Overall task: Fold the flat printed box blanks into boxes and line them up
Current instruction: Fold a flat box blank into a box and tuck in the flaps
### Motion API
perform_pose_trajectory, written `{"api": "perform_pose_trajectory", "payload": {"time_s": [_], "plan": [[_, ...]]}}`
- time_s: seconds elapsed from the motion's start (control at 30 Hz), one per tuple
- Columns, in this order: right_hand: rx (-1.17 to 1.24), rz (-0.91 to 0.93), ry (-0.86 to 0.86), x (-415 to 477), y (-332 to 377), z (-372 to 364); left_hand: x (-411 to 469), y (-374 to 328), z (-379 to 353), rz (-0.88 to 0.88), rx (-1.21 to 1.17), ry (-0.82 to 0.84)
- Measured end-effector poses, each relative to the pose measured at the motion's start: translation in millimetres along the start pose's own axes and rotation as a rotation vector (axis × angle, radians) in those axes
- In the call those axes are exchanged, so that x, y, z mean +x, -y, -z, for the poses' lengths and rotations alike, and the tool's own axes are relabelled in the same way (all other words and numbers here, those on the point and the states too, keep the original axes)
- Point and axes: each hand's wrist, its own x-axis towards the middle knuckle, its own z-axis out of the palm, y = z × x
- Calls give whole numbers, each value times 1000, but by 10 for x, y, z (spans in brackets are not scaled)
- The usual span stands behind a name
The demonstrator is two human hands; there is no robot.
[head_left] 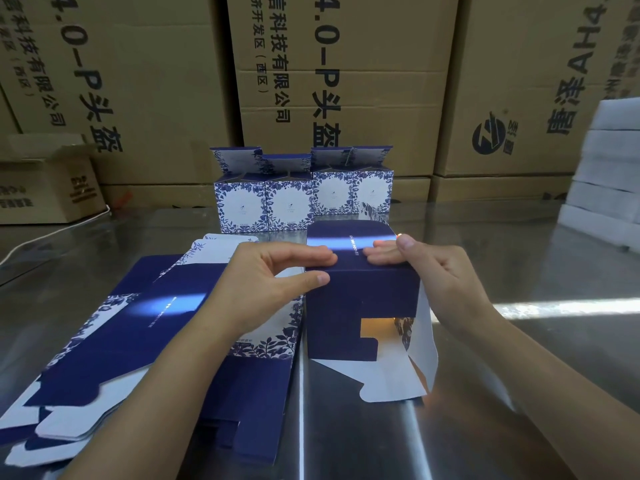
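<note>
Behind the half-formed box (363,306), a wall of brown cartons (346,81) closed off the view, and beneath the box ran the shiny steel table (519,271). Left of the box lay the fanned stack of flat blanks (138,323); just beyond it stood the finished boxes (287,199), four of them, top flaps up. The box itself lay on its side, open end toward the person, with both hands on it. The left hand (270,275) pinched its top left edge between fingers and thumb, and the right hand (433,275) pinched the top right edge likewise. Trouble spots, as I judged them: uneven pressure could have skewed the walls back flat; a shove forward on that slick table could have knocked the finished boxes; and the loose white flap (391,379) at the box's lower right could have creased or missed its slot.
</note>
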Motion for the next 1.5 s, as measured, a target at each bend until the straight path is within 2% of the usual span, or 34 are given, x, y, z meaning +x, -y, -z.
{"api": "perform_pose_trajectory", "payload": {"time_s": [0.33,0.87,1.3,1.43,1.5], "plan": [[-42,-26,28,-10,67,23,-1,-8,8,23,-31,44],[-92,-64,177,57,124,375,2,15,7,3,23,-35],[-150,8,151,57,95,383,0,51,-1,-8,23,-64],[-68,-33,62,61,66,396,-11,40,7,-28,26,-69],[-102,-63,-8,77,9,441,-14,40,14,-47,34,-79]]}}
